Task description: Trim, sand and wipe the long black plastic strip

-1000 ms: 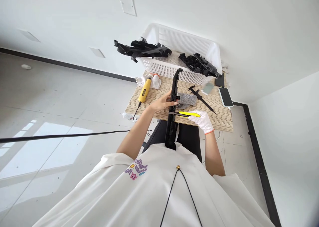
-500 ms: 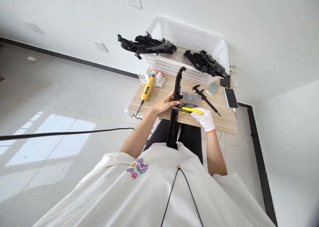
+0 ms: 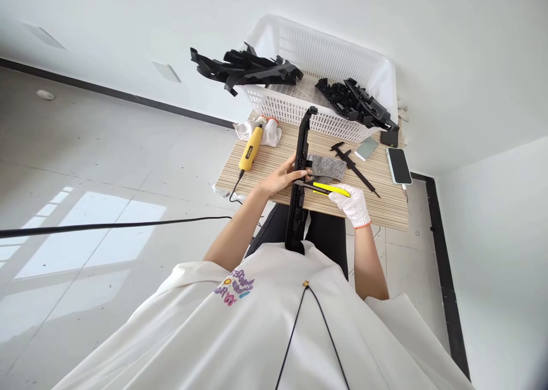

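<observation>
My bare left hand (image 3: 285, 176) is closed around the middle of a long black plastic trim part (image 3: 296, 207). The part stands lengthwise in front of me, its near end against my shirt and its far end over the table. In a white knit glove, my right hand (image 3: 351, 202) grips a yellow-and-black utility knife (image 3: 327, 188). The knife's tip lies across the trim part, just below my left fingers. Grey felt-like pads (image 3: 327, 167) lie on the table right behind the knife.
A white plastic basket (image 3: 291, 105) at the back holds several black trim parts (image 3: 250, 73). On the striped table (image 3: 381, 213) lie a yellow power tool (image 3: 252, 149), a white glove (image 3: 272, 133), a black caliper (image 3: 355, 170), a grey-green card (image 3: 366, 149) and a phone (image 3: 399, 166).
The view has shifted slightly. Both hands keep their hold on the trim part and knife, and the knife has barely moved against the part.
</observation>
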### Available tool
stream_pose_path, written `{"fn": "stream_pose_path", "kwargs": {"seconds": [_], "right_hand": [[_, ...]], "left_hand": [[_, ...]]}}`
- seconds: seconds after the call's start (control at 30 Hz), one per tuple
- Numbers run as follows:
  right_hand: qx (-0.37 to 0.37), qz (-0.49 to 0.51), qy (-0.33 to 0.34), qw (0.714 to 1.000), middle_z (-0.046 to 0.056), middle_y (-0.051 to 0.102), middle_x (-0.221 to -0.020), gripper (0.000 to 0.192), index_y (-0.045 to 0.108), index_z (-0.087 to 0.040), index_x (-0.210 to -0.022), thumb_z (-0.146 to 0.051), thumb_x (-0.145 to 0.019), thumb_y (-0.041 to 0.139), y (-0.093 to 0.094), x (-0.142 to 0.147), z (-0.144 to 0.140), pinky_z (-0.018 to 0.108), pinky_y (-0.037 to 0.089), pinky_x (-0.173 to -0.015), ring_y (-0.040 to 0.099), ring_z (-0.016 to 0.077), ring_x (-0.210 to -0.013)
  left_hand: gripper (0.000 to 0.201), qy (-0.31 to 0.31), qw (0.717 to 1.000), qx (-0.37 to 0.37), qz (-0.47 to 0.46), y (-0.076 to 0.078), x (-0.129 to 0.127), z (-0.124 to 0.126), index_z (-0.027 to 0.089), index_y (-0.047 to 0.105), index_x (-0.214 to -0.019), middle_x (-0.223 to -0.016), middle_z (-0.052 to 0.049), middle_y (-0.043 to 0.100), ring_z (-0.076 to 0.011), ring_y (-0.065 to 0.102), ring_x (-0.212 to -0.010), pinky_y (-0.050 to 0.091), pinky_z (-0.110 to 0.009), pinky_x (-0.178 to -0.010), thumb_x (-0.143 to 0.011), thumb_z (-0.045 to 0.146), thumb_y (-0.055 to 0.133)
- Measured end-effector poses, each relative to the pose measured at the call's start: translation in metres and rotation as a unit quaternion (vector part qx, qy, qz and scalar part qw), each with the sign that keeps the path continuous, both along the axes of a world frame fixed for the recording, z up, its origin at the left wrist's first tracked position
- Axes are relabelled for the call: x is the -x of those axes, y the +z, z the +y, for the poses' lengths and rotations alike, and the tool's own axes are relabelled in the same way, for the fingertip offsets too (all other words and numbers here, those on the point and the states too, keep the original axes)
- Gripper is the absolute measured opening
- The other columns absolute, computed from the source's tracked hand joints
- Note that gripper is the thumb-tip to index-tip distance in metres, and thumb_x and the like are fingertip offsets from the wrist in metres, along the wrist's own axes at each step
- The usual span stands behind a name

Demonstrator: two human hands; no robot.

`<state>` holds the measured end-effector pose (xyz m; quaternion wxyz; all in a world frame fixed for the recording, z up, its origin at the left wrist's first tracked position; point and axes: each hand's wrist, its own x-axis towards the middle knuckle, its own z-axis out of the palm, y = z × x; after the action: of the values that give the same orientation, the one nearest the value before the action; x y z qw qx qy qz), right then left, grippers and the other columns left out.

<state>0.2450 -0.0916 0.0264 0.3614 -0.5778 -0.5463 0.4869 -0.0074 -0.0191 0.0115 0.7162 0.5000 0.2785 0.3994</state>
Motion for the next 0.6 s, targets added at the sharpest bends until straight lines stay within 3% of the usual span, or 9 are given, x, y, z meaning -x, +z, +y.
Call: {"fn": "stream_pose_path", "kwargs": {"seconds": [0.1,0.2,0.4,0.5,0.6], "right_hand": [[-0.003,0.001,0.018,1.0,0.007,0.074,-0.085,0.04,0.08,-0.014,-0.099,-0.039,-0.068,0.083,-0.002,0.0,0.001,0.026,0.051,-0.062,0.065,0.0158,-0.071],[-0.011,0.013,-0.011,1.0,0.007,0.073,-0.084,0.039,0.079,-0.013,-0.1,-0.039,-0.07,0.081,-0.001,0.001,0.001,0.026,0.051,-0.062,0.065,0.0152,-0.072],[-0.004,0.018,-0.012,1.0,0.006,0.069,-0.077,0.04,0.079,-0.013,-0.098,-0.038,-0.068,0.083,0.005,0.004,0.0,0.024,0.047,-0.054,0.059,0.0129,-0.064],[0.0,0.017,-0.013,1.0,0.004,0.066,-0.07,0.041,0.079,-0.012,-0.099,-0.04,-0.069,0.082,0.005,0.003,0.0,0.023,0.04,-0.047,0.052,0.0105,-0.056],[0.001,0.021,-0.006,1.0,0.003,0.065,-0.069,0.042,0.079,-0.013,-0.099,-0.041,-0.067,0.083,0.002,0.003,0.0,0.023,0.039,-0.048,0.05,0.0095,-0.055]], "left_hand": [[0.068,0.007,1.0,0.004,0.009,0.0,-0.001,0.0,0.029,0.05,-0.144,-0.109,-0.005,0.068,-0.0188,0.069,-0.093,0.059,-0.035,-0.086,-0.083,0.037,0.078],[0.064,0.018,1.0,-0.002,0.008,0.0,-0.003,-0.001,0.028,0.054,-0.14,-0.104,-0.003,0.067,-0.0168,0.069,-0.089,0.058,-0.033,-0.087,-0.082,0.037,0.079],[0.061,0.013,0.999,0.032,-0.002,0.004,-0.002,-0.002,0.028,0.054,-0.137,-0.105,-0.004,0.069,-0.0193,0.07,-0.094,0.06,-0.035,-0.084,-0.082,0.04,0.077],[0.056,-0.038,0.999,0.015,0.029,0.016,0.005,0.006,0.026,0.057,-0.133,-0.111,-0.006,0.071,-0.0228,0.071,-0.101,0.059,-0.039,-0.09,-0.083,0.042,0.077],[0.046,-0.079,0.989,-0.065,0.109,0.037,0.014,0.019,0.022,0.065,-0.126,-0.12,-0.008,0.071,-0.0266,0.066,-0.114,0.055,-0.042,-0.1,-0.085,0.042,0.075]]}}
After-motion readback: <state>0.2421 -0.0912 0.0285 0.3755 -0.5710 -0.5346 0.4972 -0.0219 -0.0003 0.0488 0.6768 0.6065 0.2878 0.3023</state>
